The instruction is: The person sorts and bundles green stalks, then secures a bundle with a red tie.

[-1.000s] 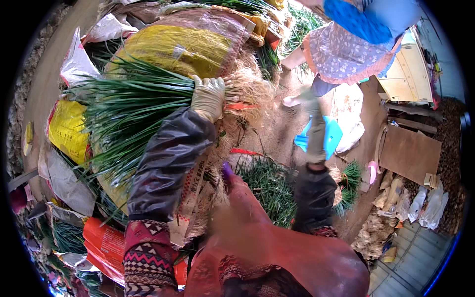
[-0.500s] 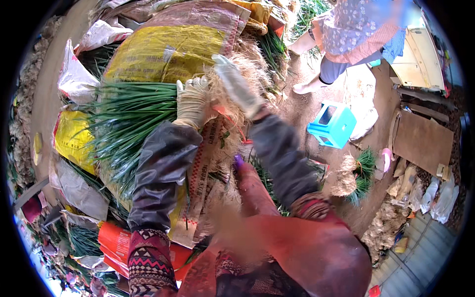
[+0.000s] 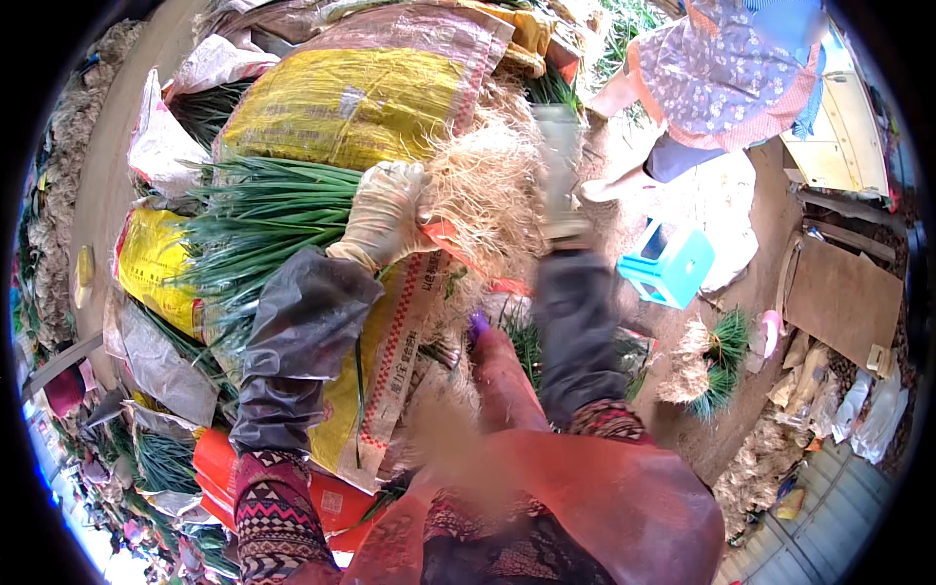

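Note:
My left hand, in a pale glove, is closed round a bunch of green onions. Their long green leaves fan out to the left, and their pale stringy roots stick out to the right. A red-orange strip hangs beside the left hand under the roots. Just right of the roots is my right hand, also gloved and smeared by motion. It looks flat and stretched out, with nothing visible in it. Below the bunch lies a yellow and tan printed woven sack.
A yellow woven sack covers a heap behind the bunch. To the right stand a blue plastic stool and another bundle of green onions on the floor. At the upper right is another person in a flowered garment. A brown board stands at far right.
My right hand has swung to the right, away from the roots, which now show more fully. My left hand keeps hold of the green onions. The whole view has shifted slightly.

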{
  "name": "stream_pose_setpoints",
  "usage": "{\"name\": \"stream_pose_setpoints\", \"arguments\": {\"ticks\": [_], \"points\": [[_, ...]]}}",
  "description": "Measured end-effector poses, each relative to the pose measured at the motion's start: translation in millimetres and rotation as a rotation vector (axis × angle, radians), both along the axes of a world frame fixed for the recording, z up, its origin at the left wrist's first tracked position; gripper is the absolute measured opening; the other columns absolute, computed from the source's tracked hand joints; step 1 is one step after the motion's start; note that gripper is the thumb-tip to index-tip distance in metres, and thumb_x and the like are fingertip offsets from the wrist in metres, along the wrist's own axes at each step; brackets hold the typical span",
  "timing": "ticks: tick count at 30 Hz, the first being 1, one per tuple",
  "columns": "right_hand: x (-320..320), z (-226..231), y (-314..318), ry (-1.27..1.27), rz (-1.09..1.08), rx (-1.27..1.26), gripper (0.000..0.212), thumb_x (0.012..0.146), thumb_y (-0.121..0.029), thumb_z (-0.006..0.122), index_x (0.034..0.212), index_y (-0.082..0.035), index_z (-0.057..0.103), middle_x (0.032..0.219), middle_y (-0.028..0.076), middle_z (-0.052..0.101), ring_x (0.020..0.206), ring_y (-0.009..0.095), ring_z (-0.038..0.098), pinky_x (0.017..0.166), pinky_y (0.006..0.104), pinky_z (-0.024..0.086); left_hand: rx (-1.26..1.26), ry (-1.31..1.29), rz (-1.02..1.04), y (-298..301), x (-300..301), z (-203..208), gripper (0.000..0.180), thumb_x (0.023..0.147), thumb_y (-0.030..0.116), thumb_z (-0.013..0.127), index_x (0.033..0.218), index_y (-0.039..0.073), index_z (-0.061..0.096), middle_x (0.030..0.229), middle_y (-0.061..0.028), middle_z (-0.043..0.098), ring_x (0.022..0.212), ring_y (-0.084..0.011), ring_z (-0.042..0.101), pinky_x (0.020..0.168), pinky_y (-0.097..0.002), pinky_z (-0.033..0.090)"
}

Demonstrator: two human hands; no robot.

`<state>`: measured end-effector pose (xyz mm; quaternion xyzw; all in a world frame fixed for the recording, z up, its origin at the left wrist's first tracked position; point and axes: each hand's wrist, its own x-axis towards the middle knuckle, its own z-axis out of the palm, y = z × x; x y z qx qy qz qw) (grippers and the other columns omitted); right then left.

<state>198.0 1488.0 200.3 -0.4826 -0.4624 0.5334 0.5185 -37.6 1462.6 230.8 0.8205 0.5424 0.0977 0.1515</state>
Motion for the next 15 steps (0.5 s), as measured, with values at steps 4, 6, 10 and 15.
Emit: {"name": "stream_pose_setpoints", "arguments": {"ticks": [4, 6, 10, 15], "points": [[-8, 1, -5, -0.076, 0.067, 0.005, 0.038, 0.097, -0.026, 0.044, 0.126, -0.003, 0.049, 0.124, 0.012, 0.054, 0.110, 0.020, 0.054, 0.091, 0.0315, 0.046, -0.117, 0.061, 0.064, 14, -6, -14, 0.084, 0.045, 0.054, 0.084, 0.108, 0.006, 0.055, 0.097, -0.0161, 0.057, 0.095, -0.0344, 0.055, 0.084, -0.0425, 0.044], [6, 20, -11, -0.117, -0.017, -0.014, 0.036, 0.097, -0.024, 0.046, 0.125, -0.002, 0.050, 0.123, 0.012, 0.055, 0.108, 0.020, 0.056, 0.089, 0.0310, 0.048, -0.252, 0.100, 0.100, 26, -7, 0, 0.086, 0.045, 0.057, 0.084, 0.108, 0.006, 0.055, 0.101, -0.0176, 0.057, 0.099, -0.0362, 0.054, 0.086, -0.0444, 0.042], [23, 61, -88, -0.553, -0.224, 0.094, 0.034, 0.096, -0.022, 0.048, 0.122, -0.002, 0.053, 0.120, 0.012, 0.057, 0.105, 0.019, 0.058, 0.086, 0.0299, 0.051, -0.255, 0.239, 0.161, 18, -12, 24, 0.112, 0.051, 0.062, 0.079, 0.133, 0.001, 0.034, 0.127, -0.0205, 0.045, 0.122, -0.0355, 0.041, 0.105, -0.0473, 0.028], [-22, 12, -148, -0.984, -0.012, 0.261, 0.032, 0.088, -0.029, 0.061, 0.109, -0.006, 0.061, 0.087, 0.006, 0.065, 0.072, 0.017, 0.062, 0.060, 0.0309, 0.052, -0.093, 0.501, 0.175, -49, -15, 18, 0.111, 0.063, 0.057, 0.072, 0.143, 0.001, 0.020, 0.143, -0.0183, 0.030, 0.136, -0.0343, 0.023, 0.111, -0.0531, 0.013]]}}
